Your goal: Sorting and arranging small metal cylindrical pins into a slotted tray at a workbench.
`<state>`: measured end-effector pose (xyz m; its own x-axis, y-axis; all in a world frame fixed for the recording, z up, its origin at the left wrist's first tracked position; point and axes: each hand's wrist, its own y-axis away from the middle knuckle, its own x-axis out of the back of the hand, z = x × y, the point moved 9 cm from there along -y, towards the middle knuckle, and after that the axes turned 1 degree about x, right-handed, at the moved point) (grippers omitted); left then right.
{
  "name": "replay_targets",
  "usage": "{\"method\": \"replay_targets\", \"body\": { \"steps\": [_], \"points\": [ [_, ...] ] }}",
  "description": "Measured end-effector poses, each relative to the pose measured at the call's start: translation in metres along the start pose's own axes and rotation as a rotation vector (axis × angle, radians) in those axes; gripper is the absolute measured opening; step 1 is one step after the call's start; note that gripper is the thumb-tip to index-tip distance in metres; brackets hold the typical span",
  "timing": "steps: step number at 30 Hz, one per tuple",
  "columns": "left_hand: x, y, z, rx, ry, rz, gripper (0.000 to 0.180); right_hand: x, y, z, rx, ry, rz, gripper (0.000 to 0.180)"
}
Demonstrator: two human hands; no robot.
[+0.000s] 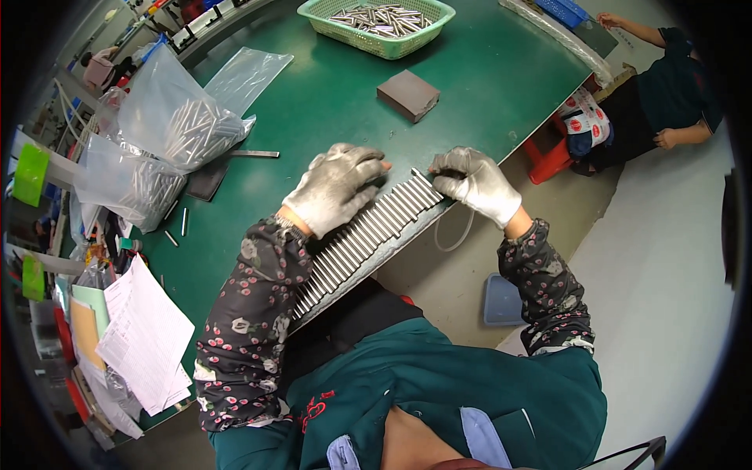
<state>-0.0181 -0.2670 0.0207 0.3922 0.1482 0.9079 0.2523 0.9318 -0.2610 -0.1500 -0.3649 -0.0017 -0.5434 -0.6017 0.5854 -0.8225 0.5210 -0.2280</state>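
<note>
A long row of thin metal rods [368, 235] lies side by side along the near edge of the green table [329, 110]. My left hand [338, 186], in a grey work glove, rests flat on top of the row with fingers spread. My right hand [474, 182], also gloved, presses its curled fingers against the far end of the row at the table's edge. Neither hand lifts a rod clear of the row.
A green basket of rods [381, 19] stands at the far edge, with a brown block [407, 95] nearer. Clear bags of rods [168, 133] and loose papers [145, 333] lie at the left. Another person [666, 86] sits at the right by a red stool [548, 160].
</note>
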Motion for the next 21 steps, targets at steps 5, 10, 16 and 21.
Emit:
{"method": "replay_targets", "body": {
  "steps": [5,10,16,21],
  "points": [
    [-0.012,0.017,0.001,0.002,0.002,-0.046,0.047,-0.005,0.0,-0.012,0.065,0.247,0.052,0.025],
    [-0.027,0.02,0.008,-0.01,-0.057,-0.108,0.062,-0.006,-0.001,-0.015,-0.002,0.178,0.036,0.029],
    [-0.03,0.018,0.016,0.018,-0.107,-0.166,0.064,-0.016,-0.005,-0.028,-0.222,0.556,0.024,0.05],
    [-0.034,0.015,0.017,0.043,-0.139,-0.22,0.069,-0.02,-0.01,-0.023,-0.281,0.508,0.027,0.045]
  ]
}}
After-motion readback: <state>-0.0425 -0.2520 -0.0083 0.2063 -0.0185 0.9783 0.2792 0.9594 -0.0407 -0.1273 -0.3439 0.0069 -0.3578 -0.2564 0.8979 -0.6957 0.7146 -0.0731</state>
